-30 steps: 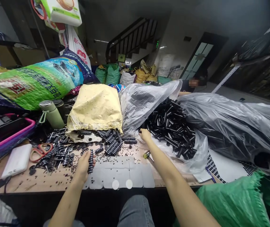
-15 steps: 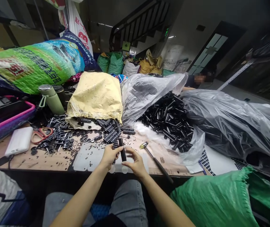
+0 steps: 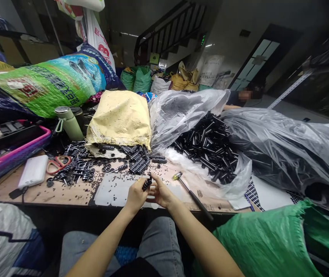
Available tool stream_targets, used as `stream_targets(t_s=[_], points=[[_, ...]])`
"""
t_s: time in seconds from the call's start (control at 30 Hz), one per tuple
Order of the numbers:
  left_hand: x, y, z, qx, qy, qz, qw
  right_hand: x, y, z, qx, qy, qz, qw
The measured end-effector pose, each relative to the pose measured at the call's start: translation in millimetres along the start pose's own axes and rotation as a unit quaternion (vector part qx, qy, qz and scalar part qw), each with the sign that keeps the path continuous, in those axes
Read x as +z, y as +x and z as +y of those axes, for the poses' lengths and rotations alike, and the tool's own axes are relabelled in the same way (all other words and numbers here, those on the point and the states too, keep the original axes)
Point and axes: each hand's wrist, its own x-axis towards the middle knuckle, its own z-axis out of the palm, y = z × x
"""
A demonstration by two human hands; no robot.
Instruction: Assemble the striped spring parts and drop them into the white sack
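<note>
In front of me, over the table's front edge, my two hands meet. My left hand (image 3: 136, 197) is closed around a black-and-white checkered roller (image 3: 147, 184), its pattern showing past the fingers. My right hand (image 3: 162, 194) pinches at a small dark end of a black tube (image 3: 150, 176); most of the tube is hidden by the fingers. Just beyond lies a pile of checkered rollers (image 3: 139, 161) at the mouth of a yellow sack (image 3: 120, 115). A hammer (image 3: 191, 192) with a yellow head rests to the right of my hands.
Black tubes (image 3: 207, 144) spill from a clear plastic bag (image 3: 181, 111). At left are orange-handled scissors (image 3: 58, 164), a white power bank (image 3: 33, 171), a green flask (image 3: 69, 123) and a pink-rimmed basket (image 3: 42, 136). A green sack (image 3: 256, 238) stands front right; a person (image 3: 236, 99) is behind.
The black tube stood upright between my hands; now it is tilted and mostly covered. My hands have drawn together, with the right fingers closer to the left. The view has shifted slightly.
</note>
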Motion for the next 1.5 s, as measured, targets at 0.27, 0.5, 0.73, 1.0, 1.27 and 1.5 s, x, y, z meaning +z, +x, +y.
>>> stream_targets(t_s=[0.27,0.5,0.73,1.0,1.27,1.5], points=[[-2,-48,-58,0.008,0.242,-0.027,0.970,-51,3,23,-0.078,-0.539,0.236,0.805],[-22,-48,-57,-0.056,0.006,0.083,0.995,-47,11,46,-0.084,-0.571,0.275,0.769],[3,-9,-43,-0.218,-0.263,0.123,0.932,-46,8,44,-0.091,-0.593,0.289,0.746],[13,8,-24,-0.347,-0.539,0.125,0.757,-53,9,48,-0.150,-0.531,0.228,0.802],[-22,12,10,-0.362,-0.550,-0.012,0.753,-20,-20,14,-0.397,-0.388,-0.019,0.832],[-19,12,23,-0.399,-0.530,0.010,0.748,-5,-21,1,-0.447,-0.381,-0.085,0.805]])
